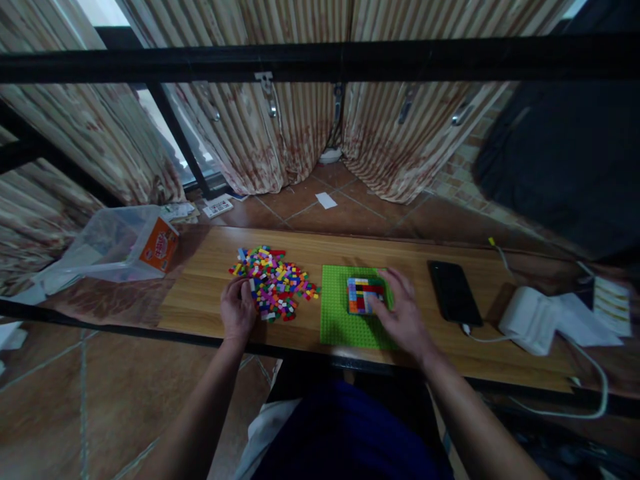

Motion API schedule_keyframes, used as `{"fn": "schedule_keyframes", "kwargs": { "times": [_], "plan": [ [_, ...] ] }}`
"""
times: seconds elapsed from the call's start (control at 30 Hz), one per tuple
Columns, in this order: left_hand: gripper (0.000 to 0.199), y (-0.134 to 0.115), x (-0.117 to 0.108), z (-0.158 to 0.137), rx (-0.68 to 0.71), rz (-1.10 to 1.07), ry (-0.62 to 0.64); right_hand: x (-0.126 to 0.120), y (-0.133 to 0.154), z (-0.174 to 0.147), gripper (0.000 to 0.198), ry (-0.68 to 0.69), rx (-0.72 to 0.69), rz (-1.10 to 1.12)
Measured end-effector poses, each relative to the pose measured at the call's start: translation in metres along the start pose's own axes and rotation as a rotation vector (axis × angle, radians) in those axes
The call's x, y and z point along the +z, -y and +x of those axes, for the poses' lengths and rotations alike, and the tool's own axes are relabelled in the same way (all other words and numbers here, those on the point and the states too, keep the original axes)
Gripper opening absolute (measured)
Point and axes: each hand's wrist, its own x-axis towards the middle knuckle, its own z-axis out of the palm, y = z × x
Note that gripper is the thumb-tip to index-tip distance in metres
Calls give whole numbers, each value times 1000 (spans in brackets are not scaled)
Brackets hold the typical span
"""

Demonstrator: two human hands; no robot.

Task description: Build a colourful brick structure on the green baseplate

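On the wooden board lies a heap of small toy bricks (pixel 277 283) in many colours. At its left edge is my left hand (pixel 237 309), its fingers curled together; a pale piece shows by the fingertips, but what they hold is not clear. A green studded baseplate (pixel 336 327) lies to the right of the heap. On it stands a low, squarish toy brick structure (pixel 353 297) in blue, orange, red and white. My right hand (pixel 404 310) grips this structure from the right, thumb on its near side and fingers at its far side, hiding its right part.
Right of the baseplate lies a black phone (pixel 454 291) with a white cable, beside a white roll of paper (pixel 531 320). A clear plastic bin (pixel 123 243) with an orange label stands at the left. A dark metal rail (pixel 320 61) crosses in front of striped curtains (pixel 290 133).
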Motion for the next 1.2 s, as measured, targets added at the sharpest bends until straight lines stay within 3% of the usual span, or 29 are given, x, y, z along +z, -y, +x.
{"fn": "schedule_keyframes", "kwargs": {
  "times": [0.1, 0.2, 0.37, 0.53, 0.8, 0.93, 1.07, 1.2],
  "plan": [
    [30, -1, 0, 0, -6, -9, 0, -13, -1, 22, 74, 391, -144, -80],
    [30, -1, -1, 0, -8, -4, 5, -12, -3, 32, 82, 546, -205, -157],
    [29, 0, -1, -1, -7, 1, -1, -15, -11, 22, 74, 465, -164, -261],
    [29, 2, 0, -2, -15, -15, 7, -25, -23, 2, 71, 320, 12, -414],
    [29, 1, -3, -4, -67, -120, -25, -3, -5, 5, 90, 108, 281, -651],
    [31, -1, -5, -6, -83, -161, -35, 10, 5, 12, 94, 80, 348, -606],
    [31, -2, -7, -9, -94, -183, -58, 24, 4, 13, 97, 60, 330, -531],
    [31, 0, -8, -12, -107, -186, -76, 24, 3, 15, 98, 122, 342, -513]
  ]
}}
